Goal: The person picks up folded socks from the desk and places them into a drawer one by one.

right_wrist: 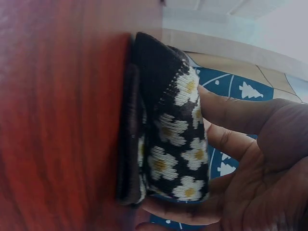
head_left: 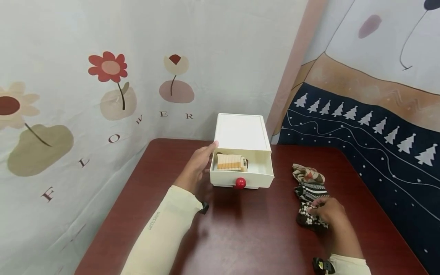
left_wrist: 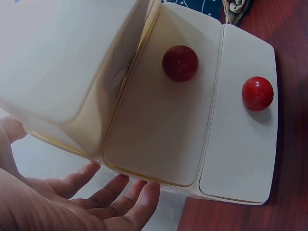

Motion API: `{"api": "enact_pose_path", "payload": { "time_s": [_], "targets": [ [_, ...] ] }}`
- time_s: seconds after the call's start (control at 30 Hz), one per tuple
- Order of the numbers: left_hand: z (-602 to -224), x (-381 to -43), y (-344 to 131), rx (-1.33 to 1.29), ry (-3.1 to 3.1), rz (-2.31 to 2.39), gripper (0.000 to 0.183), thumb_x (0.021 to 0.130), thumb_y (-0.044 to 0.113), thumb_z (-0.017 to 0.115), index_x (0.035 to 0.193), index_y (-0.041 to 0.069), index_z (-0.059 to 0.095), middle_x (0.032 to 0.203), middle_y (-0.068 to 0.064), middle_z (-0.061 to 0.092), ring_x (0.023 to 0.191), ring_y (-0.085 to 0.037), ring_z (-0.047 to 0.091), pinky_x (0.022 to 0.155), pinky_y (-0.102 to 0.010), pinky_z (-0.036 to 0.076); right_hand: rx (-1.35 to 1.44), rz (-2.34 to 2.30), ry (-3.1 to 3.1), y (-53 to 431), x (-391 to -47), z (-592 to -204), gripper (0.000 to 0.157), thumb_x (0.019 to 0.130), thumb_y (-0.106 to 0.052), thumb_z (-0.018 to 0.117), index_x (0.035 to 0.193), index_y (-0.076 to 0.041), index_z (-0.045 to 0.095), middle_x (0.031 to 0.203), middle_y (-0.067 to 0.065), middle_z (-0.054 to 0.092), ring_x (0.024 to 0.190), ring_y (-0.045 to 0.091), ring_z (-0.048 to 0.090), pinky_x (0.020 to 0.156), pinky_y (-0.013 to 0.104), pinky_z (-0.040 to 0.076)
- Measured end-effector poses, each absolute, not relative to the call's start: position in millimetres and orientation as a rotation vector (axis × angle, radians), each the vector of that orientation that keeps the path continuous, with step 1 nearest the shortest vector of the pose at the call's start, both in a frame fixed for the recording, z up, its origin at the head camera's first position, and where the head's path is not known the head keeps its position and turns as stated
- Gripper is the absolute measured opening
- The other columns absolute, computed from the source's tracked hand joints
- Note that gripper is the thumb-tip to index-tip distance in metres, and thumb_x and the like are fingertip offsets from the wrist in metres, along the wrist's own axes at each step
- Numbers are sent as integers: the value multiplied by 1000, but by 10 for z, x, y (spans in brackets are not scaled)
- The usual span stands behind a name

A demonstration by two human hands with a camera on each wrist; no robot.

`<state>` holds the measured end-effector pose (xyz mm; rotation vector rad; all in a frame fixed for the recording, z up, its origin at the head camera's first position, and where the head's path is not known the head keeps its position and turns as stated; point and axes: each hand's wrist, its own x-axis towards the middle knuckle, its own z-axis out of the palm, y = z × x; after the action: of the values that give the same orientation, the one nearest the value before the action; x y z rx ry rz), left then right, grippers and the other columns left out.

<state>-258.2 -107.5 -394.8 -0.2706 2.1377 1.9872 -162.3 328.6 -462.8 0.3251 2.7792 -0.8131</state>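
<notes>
A white drawer unit [head_left: 242, 131] stands at the table's back with a drawer [head_left: 220, 178] pulled out. A red ball knob [head_left: 240, 183] is on its front. Inside lies a folded cream and orange striped sock [head_left: 229, 162], beside another partly hidden item. My left hand [head_left: 201, 160] touches the unit's left side with fingers extended; the left wrist view shows these fingertips [left_wrist: 150, 190] along the edge. My right hand [head_left: 330, 212] curls its fingers around a folded black sock with white flowers [right_wrist: 173, 130], which still rests on the table.
Beyond the flowered sock, a black-and-white striped sock [head_left: 311, 191] and a beige checked sock [head_left: 308, 174] lie in a row on the red-brown table [head_left: 254, 236]. The left wrist view shows two white panels with red knobs. Printed cloths [head_left: 137, 76] hang behind and to the right.
</notes>
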Motion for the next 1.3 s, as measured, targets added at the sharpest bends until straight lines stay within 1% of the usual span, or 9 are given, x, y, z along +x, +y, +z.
{"api": "enact_pose_path", "payload": {
  "time_s": [0.07,0.17,0.27,0.33,0.67,0.83,1.0,1.17,1.3],
  "targets": [
    [-3948,-2585,-1070,-269,2132,1988,68,108,63,56,150,10,60,144,-15,65,132,-32,62,99,-46,51,318,-814,2779,3349,-1654,-4755,42,92,-33,86,117,-2,72,130,40,64,115,59,58,93,61,53],
    [-3947,-2587,-1072,-268,2131,1990,69,108,62,56,152,9,58,147,-15,62,137,-33,59,103,-50,51,309,-777,2832,3501,-1748,-5065,42,89,-41,89,112,-10,71,124,34,69,103,48,63,82,50,53],
    [-3942,-2583,-1078,-274,2131,1988,70,107,63,56,153,10,57,150,-15,60,141,-35,56,110,-55,49,274,-766,2876,3649,-1830,-5349,45,87,-48,90,111,-15,70,121,29,71,95,39,62,74,42,48],
    [-3939,-2581,-1078,-278,2134,1986,71,107,64,56,153,10,57,152,-15,59,143,-36,55,114,-58,48,282,-774,2888,3669,-1838,-5421,46,86,-48,90,111,-16,69,122,28,71,95,37,63,75,41,48],
    [-3945,-2586,-1068,-281,2145,1960,73,106,66,57,155,12,55,156,-13,58,146,-35,55,119,-62,47,331,-826,2889,3195,-1515,-4793,38,85,-28,91,108,-5,70,121,40,65,102,46,63,78,43,50],
    [-3948,-2581,-1080,-285,2149,1961,72,106,66,57,153,12,58,159,-13,56,149,-35,53,120,-62,47,334,-846,2906,3110,-1492,-4711,34,85,-23,91,107,-4,71,120,39,66,103,47,63,80,43,50],
    [-3947,-2569,-1086,-274,2151,1963,70,107,66,57,151,11,60,155,-13,60,145,-34,57,118,-61,48,352,-894,2909,3092,-1482,-4678,34,84,-22,93,105,-5,72,120,39,66,103,47,62,79,42,50],
    [-3935,-2557,-1088,-253,2148,1961,68,108,64,55,150,11,60,150,-15,64,140,-33,61,114,-57,50,335,-883,2939,3102,-1492,-4623,36,85,-23,91,108,-3,73,126,44,62,111,56,63,89,57,55],
    [-3927,-2557,-1091,-256,2151,1951,68,108,64,56,150,11,60,151,-14,63,141,-33,61,115,-58,50,317,-895,2938,3112,-1479,-4519,42,88,-26,90,117,-1,72,136,46,57,122,63,58,97,67,52]
  ]
}}
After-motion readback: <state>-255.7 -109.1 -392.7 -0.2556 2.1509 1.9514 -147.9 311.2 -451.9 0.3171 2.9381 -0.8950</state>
